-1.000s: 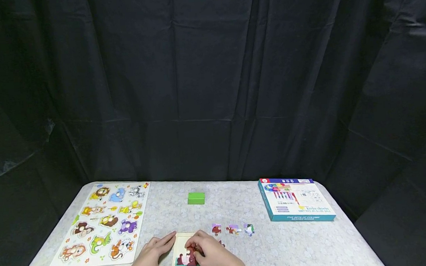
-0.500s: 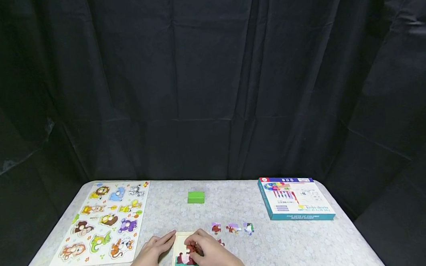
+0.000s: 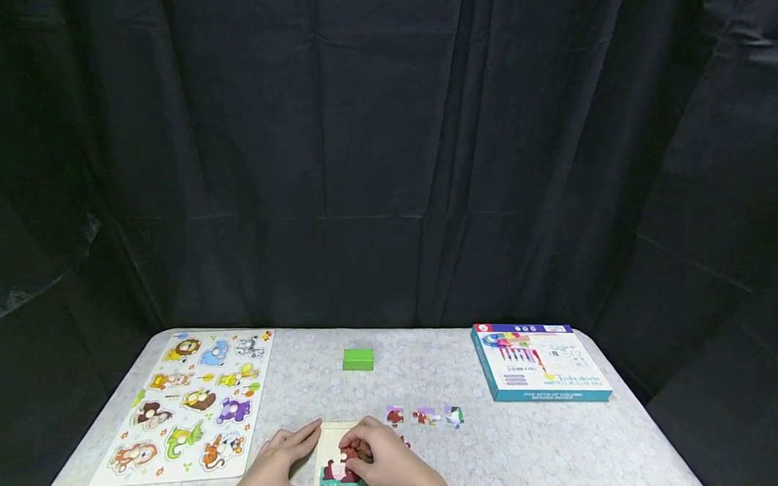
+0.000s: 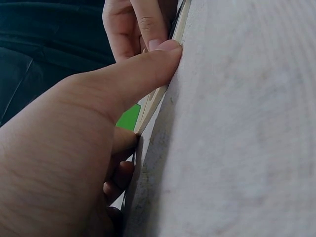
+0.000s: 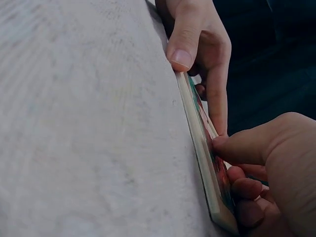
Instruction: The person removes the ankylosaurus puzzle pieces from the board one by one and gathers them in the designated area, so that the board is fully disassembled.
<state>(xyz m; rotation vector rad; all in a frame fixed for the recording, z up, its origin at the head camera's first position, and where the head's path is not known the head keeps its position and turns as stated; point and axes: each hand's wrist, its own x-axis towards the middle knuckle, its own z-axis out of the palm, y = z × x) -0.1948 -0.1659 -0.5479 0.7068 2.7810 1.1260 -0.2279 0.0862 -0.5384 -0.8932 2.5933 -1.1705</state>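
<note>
A small pale wooden puzzle tray lies on the table, partly filled with jigsaw pieces of a red-brown animal on a green strip. My left hand holds the tray along its left side, thumb at the near corner and index finger at the far one; the left wrist view shows the thumb on the tray's edge. The fingers of my right hand are curled over the tray and pinch a red-brown puzzle piece, which they partly cover. In the right wrist view, that thumb is bent down onto the picture.
Several loose puzzle pieces lie right of the tray, one partly behind the right hand. A green block stands beyond it. An animal puzzle board lies at the left, a flat teal-edged box at the right. Black cloth hangs behind.
The right hand's fingers have shifted slightly over the red-brown piece inside the tray. My left hand keeps its hold, and the loose pieces have stayed where they were.
</note>
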